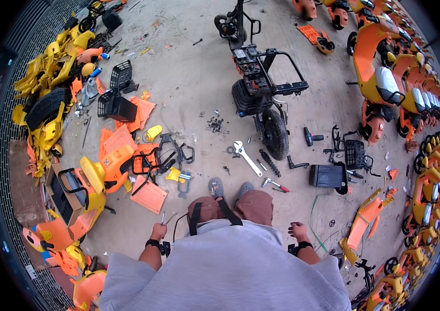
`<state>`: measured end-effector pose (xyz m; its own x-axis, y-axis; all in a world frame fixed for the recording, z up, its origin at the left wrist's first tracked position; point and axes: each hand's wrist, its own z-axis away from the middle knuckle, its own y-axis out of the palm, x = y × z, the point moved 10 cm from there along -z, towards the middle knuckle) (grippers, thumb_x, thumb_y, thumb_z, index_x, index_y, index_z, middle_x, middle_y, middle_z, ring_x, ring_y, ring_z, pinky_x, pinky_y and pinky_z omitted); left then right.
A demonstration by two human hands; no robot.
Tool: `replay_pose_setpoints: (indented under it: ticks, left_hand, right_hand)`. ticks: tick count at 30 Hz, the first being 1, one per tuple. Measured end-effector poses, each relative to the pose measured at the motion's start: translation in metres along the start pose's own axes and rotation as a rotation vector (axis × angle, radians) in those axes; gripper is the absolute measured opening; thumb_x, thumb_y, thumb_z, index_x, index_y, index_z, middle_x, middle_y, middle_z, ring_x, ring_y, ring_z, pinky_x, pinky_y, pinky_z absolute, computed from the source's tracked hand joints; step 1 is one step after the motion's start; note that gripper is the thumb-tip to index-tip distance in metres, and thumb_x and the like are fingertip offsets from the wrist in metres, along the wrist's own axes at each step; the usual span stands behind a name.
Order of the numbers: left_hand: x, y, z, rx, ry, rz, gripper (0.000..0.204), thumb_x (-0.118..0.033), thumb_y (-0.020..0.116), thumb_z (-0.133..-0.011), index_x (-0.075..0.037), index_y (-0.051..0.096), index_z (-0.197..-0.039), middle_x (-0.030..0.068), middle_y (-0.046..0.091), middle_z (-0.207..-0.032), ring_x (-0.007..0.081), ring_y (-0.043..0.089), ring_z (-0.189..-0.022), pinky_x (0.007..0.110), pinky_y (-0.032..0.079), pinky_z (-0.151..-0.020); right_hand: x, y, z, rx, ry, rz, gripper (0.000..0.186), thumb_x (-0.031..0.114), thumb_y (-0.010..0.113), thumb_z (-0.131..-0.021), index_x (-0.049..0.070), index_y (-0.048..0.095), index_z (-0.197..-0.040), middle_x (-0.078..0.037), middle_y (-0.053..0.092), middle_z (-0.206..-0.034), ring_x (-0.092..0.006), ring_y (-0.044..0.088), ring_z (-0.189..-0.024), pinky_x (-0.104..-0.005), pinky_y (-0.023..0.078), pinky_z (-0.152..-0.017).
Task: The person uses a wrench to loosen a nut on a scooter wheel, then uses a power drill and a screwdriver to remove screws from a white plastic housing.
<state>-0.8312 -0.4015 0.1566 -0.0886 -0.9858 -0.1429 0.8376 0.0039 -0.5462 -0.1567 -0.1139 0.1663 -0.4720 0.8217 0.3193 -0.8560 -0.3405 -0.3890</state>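
At my left side, my left hand (158, 231) is closed around a slim metal tool (163, 218) that points up and away; its exact kind is too small to tell. My right hand (298, 231) hangs off to the right with its fingers apart and nothing in them. Ahead of my feet stands a stripped black scooter frame (256, 78) with its rear wheel (275, 135) toward me. Between it and my feet lie a large adjustable wrench (248, 158), a black shock absorber (270, 162) and a ratchet with a red handle (276, 185).
On the left are a yellow-orange scooter body (95, 179), orange panels (149, 195) and a heap of yellow panels (49, 103). To the right lie a power drill (312, 137), a black box (327, 176), a green cord (313, 217) and an orange panel (363, 220). Parked scooters (378, 67) line the far right.
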Motion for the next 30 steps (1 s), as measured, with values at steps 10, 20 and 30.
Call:
replay_pose_setpoints:
  ticks: [10,20,30]
  left_hand:
    - [-0.109,-0.041,-0.02,0.15,0.278,-0.15,0.027,-0.016,0.048,-0.086,0.004,0.06,-0.075,0.0113,0.055,-0.056,0.0216,0.053,-0.042,0.035,0.041,-0.038]
    - [-0.29,-0.041,0.044,-0.031,0.716,-0.443,0.033,-0.027,0.053,-0.087,0.005,0.063,-0.082,0.0244,0.061,-0.072,0.0392,0.062,-0.075,0.044,0.046,-0.068]
    - [-0.376,-0.029,0.077,0.141,0.886,-0.008,0.032,-0.018,0.041,-0.095,0.007,0.055,-0.109,0.0146,0.067,-0.082,0.0156,0.057,-0.059,0.028,0.045,-0.056]
  right_hand:
    - [0.03,0.063,0.044,-0.117,-0.292,-0.218,0.028,0.016,0.049,-0.085,0.001,0.063,-0.104,-0.012,0.067,-0.075,-0.0138,0.055,-0.048,-0.0273,0.045,-0.043]
    - [-0.19,0.095,0.033,-0.294,0.071,-0.059,0.029,0.022,0.06,-0.077,-0.002,0.068,-0.092,-0.017,0.066,-0.073,-0.0266,0.063,-0.056,-0.0366,0.051,-0.051]
    - [-0.041,0.067,0.029,-0.283,0.033,-0.344,0.026,0.022,0.061,-0.079,0.002,0.068,-0.093,-0.008,0.057,-0.063,-0.0159,0.049,-0.045,-0.0301,0.04,-0.04]
